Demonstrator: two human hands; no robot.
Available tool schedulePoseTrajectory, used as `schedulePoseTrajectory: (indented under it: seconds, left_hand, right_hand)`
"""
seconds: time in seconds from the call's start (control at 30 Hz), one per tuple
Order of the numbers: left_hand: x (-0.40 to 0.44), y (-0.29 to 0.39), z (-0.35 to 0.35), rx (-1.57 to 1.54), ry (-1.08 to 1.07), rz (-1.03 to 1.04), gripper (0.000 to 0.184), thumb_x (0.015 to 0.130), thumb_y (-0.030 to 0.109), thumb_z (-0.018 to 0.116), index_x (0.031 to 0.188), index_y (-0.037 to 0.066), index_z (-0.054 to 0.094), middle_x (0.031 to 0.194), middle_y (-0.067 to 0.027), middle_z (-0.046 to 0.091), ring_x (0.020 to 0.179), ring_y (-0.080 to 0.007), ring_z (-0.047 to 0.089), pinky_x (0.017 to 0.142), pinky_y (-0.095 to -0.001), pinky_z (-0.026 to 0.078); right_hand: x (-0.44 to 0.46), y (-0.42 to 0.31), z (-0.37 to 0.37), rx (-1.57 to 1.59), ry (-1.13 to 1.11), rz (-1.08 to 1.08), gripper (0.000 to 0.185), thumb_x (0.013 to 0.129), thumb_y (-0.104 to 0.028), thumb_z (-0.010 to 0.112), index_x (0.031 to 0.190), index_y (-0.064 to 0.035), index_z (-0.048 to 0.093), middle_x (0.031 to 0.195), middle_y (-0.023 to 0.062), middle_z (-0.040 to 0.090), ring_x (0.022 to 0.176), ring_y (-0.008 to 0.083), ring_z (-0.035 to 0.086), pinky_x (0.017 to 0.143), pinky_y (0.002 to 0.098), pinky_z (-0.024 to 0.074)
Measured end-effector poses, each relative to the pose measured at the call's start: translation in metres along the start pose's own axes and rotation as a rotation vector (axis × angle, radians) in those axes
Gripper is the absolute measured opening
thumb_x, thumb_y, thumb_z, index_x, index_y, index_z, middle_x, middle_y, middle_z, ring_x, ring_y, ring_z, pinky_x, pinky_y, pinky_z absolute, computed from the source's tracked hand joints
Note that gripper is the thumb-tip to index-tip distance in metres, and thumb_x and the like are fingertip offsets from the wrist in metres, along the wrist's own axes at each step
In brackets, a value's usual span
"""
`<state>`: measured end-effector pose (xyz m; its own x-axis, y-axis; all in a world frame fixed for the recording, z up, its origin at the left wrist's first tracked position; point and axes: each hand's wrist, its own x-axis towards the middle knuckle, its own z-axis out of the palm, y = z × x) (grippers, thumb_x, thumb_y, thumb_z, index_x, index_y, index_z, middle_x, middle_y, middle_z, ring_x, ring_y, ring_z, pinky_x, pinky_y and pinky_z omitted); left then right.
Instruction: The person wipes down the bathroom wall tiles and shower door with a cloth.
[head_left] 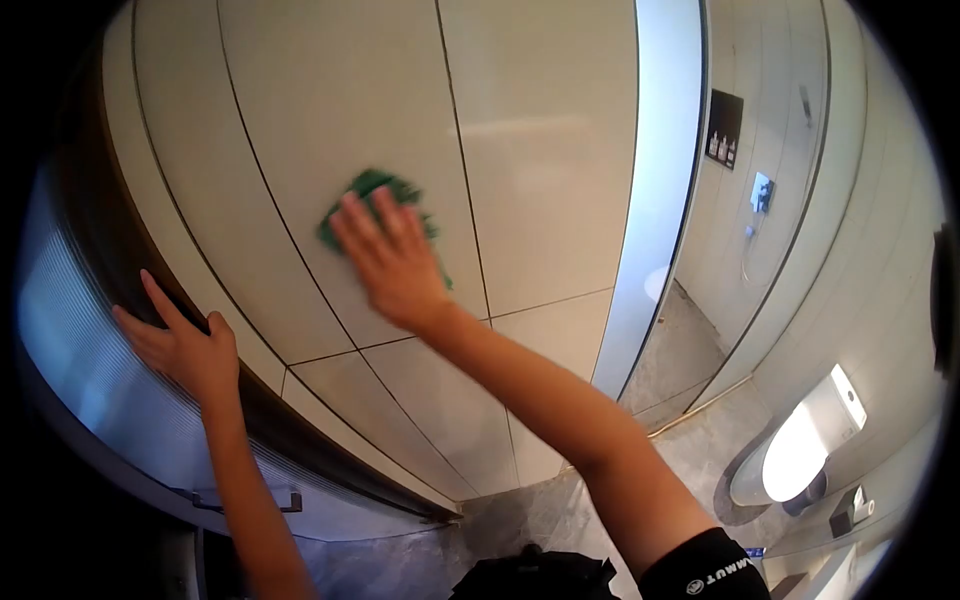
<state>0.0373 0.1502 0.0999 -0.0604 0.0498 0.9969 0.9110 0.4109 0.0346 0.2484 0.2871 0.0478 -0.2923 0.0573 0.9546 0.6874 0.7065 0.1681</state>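
Note:
My right hand (395, 265) presses a green cloth (360, 185) flat against the beige tiled wall (540, 180). The cloth's edges stick out past the fingertips and on both sides of the palm. On the left, my left hand (190, 350) rests with fingers spread at the dark door frame (150, 260), partly over the ribbed glass door (70, 290). It holds nothing.
A glass shower panel (665, 130) stands right of the wall, with a niche of bottles (722, 145) and a shower control (762, 192) beyond. A white toilet (795, 460) sits at lower right. A door handle (240, 502) is below my left hand.

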Motion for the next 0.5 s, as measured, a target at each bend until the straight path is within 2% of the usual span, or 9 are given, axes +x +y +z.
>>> schedulePoseTrajectory:
  seconds: [0.07,0.13,0.23,0.3,0.43,0.5]
  left_hand:
    - [0.001,0.001,-0.001,0.021,0.024,-0.003,0.091,0.071,0.012,0.065,0.15,0.024,0.021,0.146,-0.0341,0.011,0.136,-0.0489,0.019,0.11,-0.0566,0.018]
    - [0.002,0.002,-0.002,0.014,0.009,0.001,0.091,0.072,0.014,0.065,0.15,0.024,0.019,0.146,-0.0356,0.011,0.135,-0.0498,0.018,0.109,-0.0574,0.019]
    - [0.001,0.002,-0.002,0.023,0.009,0.011,0.091,0.073,0.014,0.065,0.15,0.024,0.018,0.146,-0.0355,0.009,0.136,-0.0493,0.018,0.109,-0.0565,0.02]
    - [0.002,0.001,-0.002,0.008,-0.003,0.014,0.092,0.073,0.013,0.065,0.15,0.024,0.017,0.147,-0.0354,0.008,0.136,-0.0489,0.017,0.109,-0.0558,0.019]
    - [0.002,0.001,0.0,0.076,-0.042,-0.04,0.093,0.074,0.012,0.065,0.151,0.024,0.015,0.148,-0.0354,0.004,0.137,-0.048,0.015,0.11,-0.0542,0.019]
    - [0.001,0.002,0.0,0.075,-0.028,-0.033,0.093,0.074,0.011,0.064,0.151,0.023,0.014,0.148,-0.0355,0.005,0.137,-0.048,0.015,0.11,-0.0544,0.018]
  right_hand:
    - [-0.003,-0.021,0.012,0.041,-0.043,-0.037,0.061,0.082,-0.008,0.047,0.142,-0.0075,0.036,0.154,0.0108,0.022,0.141,0.0351,0.02,0.113,0.0501,0.0195]
    - [-0.004,-0.025,0.013,0.055,0.016,-0.079,0.062,0.081,-0.007,0.048,0.143,-0.0075,0.035,0.154,0.0106,0.021,0.142,0.0342,0.019,0.114,0.049,0.0178]
    - [-0.014,0.001,-0.002,-0.037,-0.054,-0.009,0.063,0.082,-0.007,0.049,0.143,-0.0075,0.034,0.153,0.0108,0.024,0.141,0.0356,0.02,0.113,0.0495,0.018]
    - [-0.023,0.038,-0.021,-0.014,0.084,0.151,0.065,0.082,-0.005,0.051,0.144,-0.0068,0.033,0.152,0.0124,0.026,0.14,0.0377,0.02,0.113,0.0501,0.0174]
    - [-0.047,0.119,-0.075,-0.102,0.388,0.405,0.064,0.084,-0.002,0.053,0.143,-0.0034,0.03,0.15,0.0217,0.024,0.138,0.0466,0.018,0.112,0.0532,0.0171]
    - [-0.06,0.138,-0.089,-0.121,0.397,0.488,0.061,0.085,-0.002,0.051,0.143,-0.0024,0.03,0.15,0.0234,0.023,0.137,0.0487,0.017,0.111,0.0555,0.0173]
